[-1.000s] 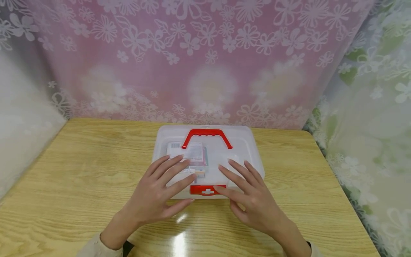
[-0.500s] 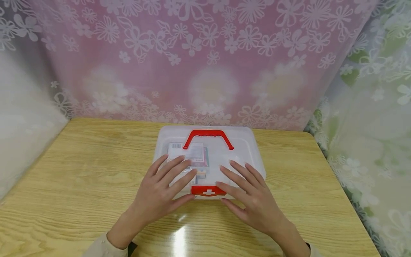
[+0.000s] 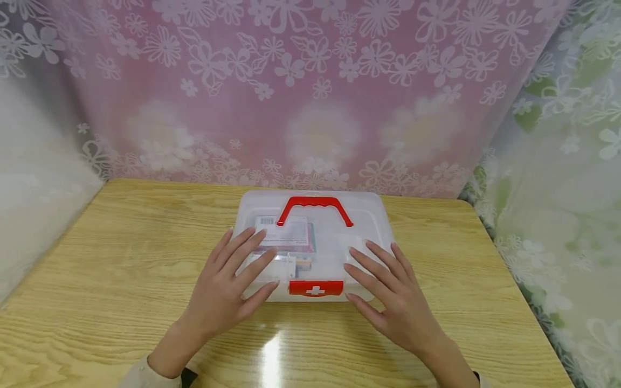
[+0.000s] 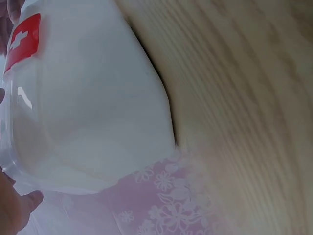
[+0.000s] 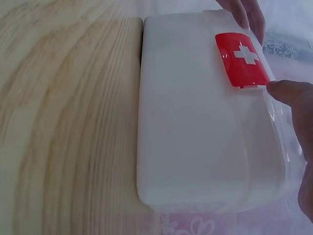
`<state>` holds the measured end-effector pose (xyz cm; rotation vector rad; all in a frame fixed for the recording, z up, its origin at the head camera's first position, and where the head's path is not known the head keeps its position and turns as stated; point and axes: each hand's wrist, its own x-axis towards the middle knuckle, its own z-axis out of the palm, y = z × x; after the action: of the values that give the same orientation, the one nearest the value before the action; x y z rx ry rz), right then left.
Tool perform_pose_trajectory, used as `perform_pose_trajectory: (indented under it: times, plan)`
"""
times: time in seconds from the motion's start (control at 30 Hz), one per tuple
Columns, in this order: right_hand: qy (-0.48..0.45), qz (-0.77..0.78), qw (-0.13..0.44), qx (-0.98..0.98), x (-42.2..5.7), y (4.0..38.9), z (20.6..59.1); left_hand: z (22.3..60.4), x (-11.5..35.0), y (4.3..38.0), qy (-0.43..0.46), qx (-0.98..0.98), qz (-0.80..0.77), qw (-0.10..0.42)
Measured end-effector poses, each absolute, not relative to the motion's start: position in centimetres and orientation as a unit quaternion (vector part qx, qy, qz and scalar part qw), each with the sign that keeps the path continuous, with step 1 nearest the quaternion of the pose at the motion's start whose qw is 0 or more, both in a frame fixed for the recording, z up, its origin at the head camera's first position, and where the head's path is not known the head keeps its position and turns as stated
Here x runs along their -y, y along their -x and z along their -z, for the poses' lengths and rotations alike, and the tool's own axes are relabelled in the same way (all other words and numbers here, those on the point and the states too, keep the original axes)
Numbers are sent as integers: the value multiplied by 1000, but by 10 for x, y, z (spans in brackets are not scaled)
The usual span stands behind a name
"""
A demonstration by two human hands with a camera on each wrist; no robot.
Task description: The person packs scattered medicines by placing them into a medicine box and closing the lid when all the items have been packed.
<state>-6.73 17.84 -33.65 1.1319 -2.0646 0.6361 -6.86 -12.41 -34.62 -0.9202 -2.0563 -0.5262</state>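
Observation:
A white first-aid box [image 3: 332, 256] with a translucent lid sits on the table, a red carrying handle [image 3: 312, 201] lying across its top. On its front is a red latch [image 3: 315, 289] with a white cross. My left hand [image 3: 218, 293] lies over the lid's front left, fingers spread. Over the front right is my right hand [image 3: 400, 293], its fingers also extended. The right thumb [image 5: 288, 92] points at the latch's end in the right wrist view. Through the lid show a flat white packet [image 3: 285, 230] with a barcode and smaller packages [image 3: 303, 264].
The wood-grain table [image 3: 145, 242] extends on both sides of the box. Behind it hangs a pink flowered curtain [image 3: 233, 108], with a green-and-white floral curtain [image 3: 558, 215] along the right edge and a pale one [image 3: 43, 188] at the left.
Both hands have drawn apart from the latch, the left one leftward and the right one rightward. The latch is now uncovered in the head view, and the box stays put.

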Motion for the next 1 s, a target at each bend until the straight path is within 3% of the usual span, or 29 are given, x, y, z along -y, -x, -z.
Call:
perform_pose_trajectory:
  times: [0.3,0.67,1.0]
  plan:
    - [-382,-275,327,820,-206,72,348,355,137,66,318,814,316,368]
    - [-321,-389,196,841,-227,74,367,359,145,59,235,833,446,228]
    - [-318,-419,203,826,-221,75,373,358,150,59,221,847,437,207]
